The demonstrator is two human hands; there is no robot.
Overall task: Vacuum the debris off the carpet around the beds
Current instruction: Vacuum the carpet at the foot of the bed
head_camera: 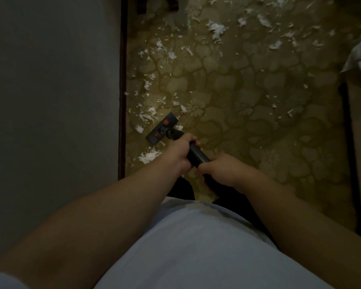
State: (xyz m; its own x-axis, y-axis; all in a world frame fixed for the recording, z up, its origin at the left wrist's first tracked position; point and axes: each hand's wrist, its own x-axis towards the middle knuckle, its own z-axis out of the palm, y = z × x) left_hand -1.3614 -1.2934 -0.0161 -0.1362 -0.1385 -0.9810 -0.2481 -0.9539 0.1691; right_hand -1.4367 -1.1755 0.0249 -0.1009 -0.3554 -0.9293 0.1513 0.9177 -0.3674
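Wand point(198, 154) gripped by left hand point(179, 152), right hand point(222, 170) | nozzle point(162, 129) near trim point(122, 101) — carpet point(258, 105) open rightward

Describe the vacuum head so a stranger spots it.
Find the dark strip edging the grey surface at left. Beside it on the carpet, past the left hand, lies the vacuum head: flat black bar, two red marks, among white scraps.

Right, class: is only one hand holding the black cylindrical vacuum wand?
No, the left hand and the right hand both grip the black cylindrical vacuum wand.
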